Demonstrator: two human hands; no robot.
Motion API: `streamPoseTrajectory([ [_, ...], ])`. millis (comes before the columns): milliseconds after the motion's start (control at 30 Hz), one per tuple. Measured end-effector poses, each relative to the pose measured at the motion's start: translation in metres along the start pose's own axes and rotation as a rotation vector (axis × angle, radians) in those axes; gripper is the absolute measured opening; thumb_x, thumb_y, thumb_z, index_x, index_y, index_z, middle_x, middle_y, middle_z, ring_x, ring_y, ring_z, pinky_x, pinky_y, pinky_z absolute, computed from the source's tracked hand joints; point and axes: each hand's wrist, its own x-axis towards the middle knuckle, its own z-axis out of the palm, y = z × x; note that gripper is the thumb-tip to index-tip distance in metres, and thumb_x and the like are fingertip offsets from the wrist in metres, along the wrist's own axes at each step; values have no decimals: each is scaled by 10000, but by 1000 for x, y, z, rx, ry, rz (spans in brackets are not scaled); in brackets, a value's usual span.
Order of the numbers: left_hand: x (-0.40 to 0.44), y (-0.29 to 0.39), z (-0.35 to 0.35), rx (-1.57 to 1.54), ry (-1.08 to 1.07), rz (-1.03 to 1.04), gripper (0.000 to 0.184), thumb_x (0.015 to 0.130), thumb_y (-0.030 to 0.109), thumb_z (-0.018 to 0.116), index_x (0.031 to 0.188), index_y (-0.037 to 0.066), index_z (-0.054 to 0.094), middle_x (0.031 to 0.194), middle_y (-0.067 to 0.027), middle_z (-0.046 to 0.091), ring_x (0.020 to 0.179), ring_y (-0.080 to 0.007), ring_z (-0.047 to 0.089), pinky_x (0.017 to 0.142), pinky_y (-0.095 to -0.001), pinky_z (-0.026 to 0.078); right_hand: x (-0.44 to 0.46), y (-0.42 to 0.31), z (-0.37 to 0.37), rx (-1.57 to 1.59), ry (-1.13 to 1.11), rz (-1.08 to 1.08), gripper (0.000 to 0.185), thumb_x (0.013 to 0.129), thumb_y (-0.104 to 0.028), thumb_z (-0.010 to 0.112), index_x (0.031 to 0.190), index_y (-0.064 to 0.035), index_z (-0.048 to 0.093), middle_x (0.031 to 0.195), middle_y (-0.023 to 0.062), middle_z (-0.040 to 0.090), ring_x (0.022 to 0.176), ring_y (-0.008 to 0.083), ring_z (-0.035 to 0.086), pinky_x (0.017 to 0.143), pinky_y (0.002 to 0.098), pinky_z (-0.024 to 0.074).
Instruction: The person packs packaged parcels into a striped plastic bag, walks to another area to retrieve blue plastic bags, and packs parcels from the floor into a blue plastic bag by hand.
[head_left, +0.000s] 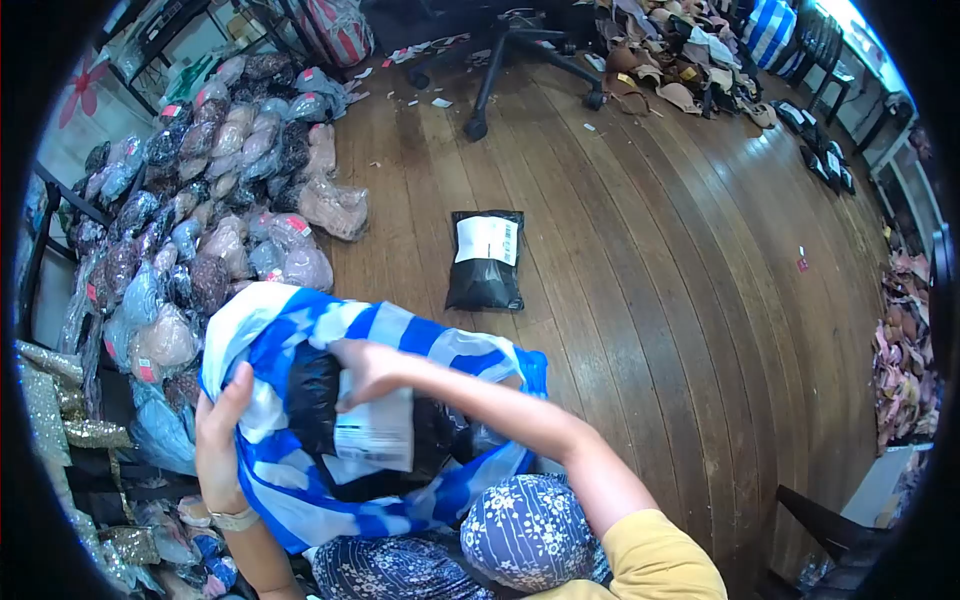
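Note:
A blue-and-white checked plastic bag (390, 325) stands wide at its mouth in front of my knees. My left hand (222, 425) grips the bag's left rim, its thumb up and its other fingers mostly hidden. Inside lie black plastic parcels (315, 400), one bearing a white printed label (375, 432). My right hand (370, 372) reaches into the bag with curled, slightly blurred fingers closed on the labelled black parcel. Another black parcel (486, 285) with a white label lies on the wooden floor beyond the bag.
Many clear-wrapped bras (230, 150) are heaped at the left, up against the bag. A chair base (490, 75) stands on the floor at the back. Loose bras (680, 60) are piled at the back right, with several black parcels (825, 160) nearby.

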Motion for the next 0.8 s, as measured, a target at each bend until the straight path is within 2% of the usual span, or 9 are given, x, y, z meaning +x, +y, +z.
streamPoseTrajectory([
  [100,2,-17,-13,293,-14,-9,381,768,196,574,1076,-9,482,975,-33,528,862,-108,495,762,-229,372,19,-4,87,-352,380,-106,617,626,-352,635,1013,92,452,1090,237,429,963,346,464,779,399,391],
  [267,7,-55,-80,108,72,-137,436,764,183,568,1123,-33,445,1060,-75,502,937,-139,487,830,-257,360,-48,-31,-31,380,-290,-272,311,752,-281,563,811,19,615,760,134,613,693,211,598,646,317,459],
  [333,-1,-56,-96,6,129,-112,436,771,166,552,1132,-42,424,1066,-92,499,933,-155,502,830,-272,376,-61,35,-65,666,326,-189,246,764,-227,546,794,5,621,725,70,612,635,131,575,600,257,451],
  [400,-11,-53,-98,-80,198,-127,445,760,166,559,1129,-43,423,1051,-94,506,919,-159,509,822,-273,380,-57,94,-86,173,954,415,380,740,-332,569,917,4,565,839,146,598,762,222,570,689,295,444],
  [433,-13,-52,-95,-76,211,-129,445,760,166,559,1129,-43,423,1051,-94,506,919,-159,509,822,-273,380,-55,139,-80,-429,1024,596,678,659,-455,620,1154,-37,422,1099,239,469,1010,328,464,832,365,380],
  [500,-17,-45,-92,-4,162,-115,483,730,187,585,1124,-42,423,1039,-88,507,899,-158,510,802,-265,383,-63,199,-54,-516,789,972,1016,551,-531,673,1330,-217,102,1283,334,113,1182,461,197,907,524,263],
  [567,-20,-36,-93,93,176,-96,518,698,207,604,1115,-42,424,1024,-88,510,891,-154,504,794,-260,378,-78,206,-46,-429,642,959,998,542,-473,706,1322,-288,112,1221,284,263,1082,439,325,835,531,323],
  [667,-26,-19,-85,112,130,-47,557,642,160,588,1133,-31,405,1005,-101,518,887,-181,512,806,-278,394,-82,199,-66,-173,904,621,679,552,-167,683,1177,-103,425,956,180,547,928,296,519,806,330,411],
  [800,-18,-16,-92,-46,161,-83,585,643,110,616,1163,-32,390,1036,-98,519,920,-156,508,835,-249,369,-111,73,-119,298,851,303,584,583,-92,649,1125,-17,445,1017,99,509,933,184,493,822,283,382],
])
